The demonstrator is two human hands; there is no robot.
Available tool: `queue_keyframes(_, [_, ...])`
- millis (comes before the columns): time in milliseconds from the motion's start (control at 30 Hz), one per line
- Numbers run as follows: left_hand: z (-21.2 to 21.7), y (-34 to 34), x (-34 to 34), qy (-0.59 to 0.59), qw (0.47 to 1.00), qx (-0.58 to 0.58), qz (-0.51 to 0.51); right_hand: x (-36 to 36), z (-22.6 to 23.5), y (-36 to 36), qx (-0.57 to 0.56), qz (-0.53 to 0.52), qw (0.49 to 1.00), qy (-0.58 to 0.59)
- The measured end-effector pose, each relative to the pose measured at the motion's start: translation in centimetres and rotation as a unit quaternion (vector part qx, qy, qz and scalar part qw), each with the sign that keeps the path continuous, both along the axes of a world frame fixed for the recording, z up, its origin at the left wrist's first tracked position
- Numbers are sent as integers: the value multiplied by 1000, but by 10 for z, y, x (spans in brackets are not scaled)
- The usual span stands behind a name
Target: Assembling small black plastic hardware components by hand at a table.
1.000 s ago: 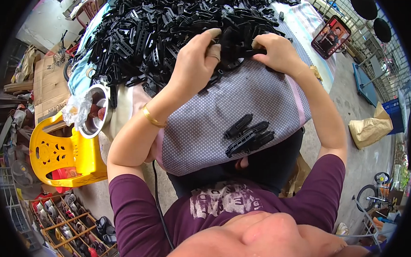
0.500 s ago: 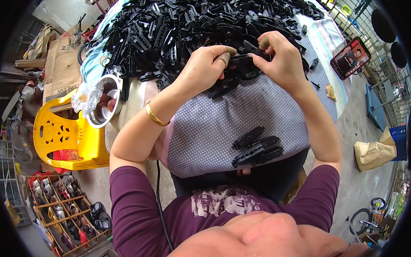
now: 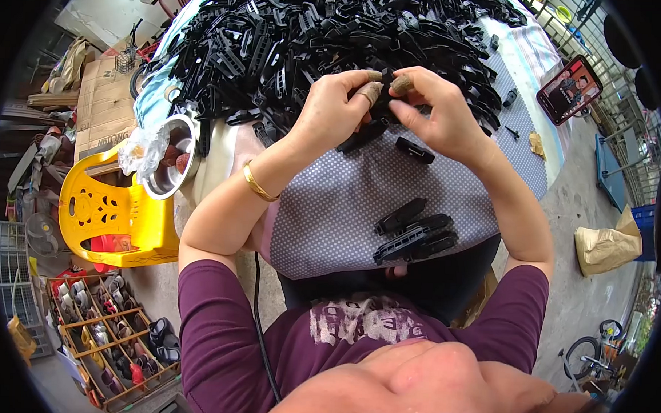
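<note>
My left hand (image 3: 343,105) is closed in a pinch at the near edge of a large heap of black plastic parts (image 3: 256,51). Close by on its right, my right hand (image 3: 439,112) is also pinched. A small black plastic part (image 3: 384,99) is between the fingertips of both hands, mostly hidden by them and hard to tell from the heap. Tan coverings wrap some fingertips. Below my right hand one black clip-like part (image 3: 415,150) lies on the dotted grey cloth (image 3: 330,206). Nearer me, several elongated black parts (image 3: 415,235) lie grouped at the cloth's front edge.
A phone (image 3: 570,90) stands at the table's right side. On the left, a metal bowl (image 3: 190,158) with reddish round fruit and a plastic bag sits by a yellow chair (image 3: 119,214). Lower left is a shoe rack (image 3: 115,337); a brown paper sack (image 3: 607,245) stands at right.
My right hand has come down and inward, its fingers closing toward the left hand. A single black part now shows on the cloth below it. The front group stays put.
</note>
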State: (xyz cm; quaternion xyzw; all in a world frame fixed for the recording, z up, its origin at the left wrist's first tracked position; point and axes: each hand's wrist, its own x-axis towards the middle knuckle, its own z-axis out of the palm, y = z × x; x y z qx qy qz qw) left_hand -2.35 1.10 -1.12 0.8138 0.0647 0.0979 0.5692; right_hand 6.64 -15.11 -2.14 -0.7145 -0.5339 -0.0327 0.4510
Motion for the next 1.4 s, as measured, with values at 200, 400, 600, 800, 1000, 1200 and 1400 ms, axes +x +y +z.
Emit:
queue_keyframes(200, [2, 4, -4, 9, 981, -192, -23, -9, 15, -2, 41, -48, 995, 72])
queue_keyframes(400, [-3, 1, -3, -20, 969, -246, -24, 0, 17, -8, 99, -60, 972, 204])
queue_keyframes(600, [-9, -7, -7, -58, 974, -213, -42, -10, 9, 0, 80, -64, 952, 290])
queue_keyframes(800, [1, -7, -9, -72, 994, -83, -15, -15, 2, 5, 115, -88, 953, 265])
queue_keyframes(1000, [3, -4, -11, -188, 981, 36, -10, -6, 22, -8, 56, -110, 989, -82])
queue_keyframes(1200, [6, -5, -11, -276, 941, 189, -48, 7, 16, -15, -17, 59, 995, 78])
queue_keyframes(1400, [8, -4, -10, -317, 906, 274, -55, 2, 20, -15, -26, 41, 997, 62])
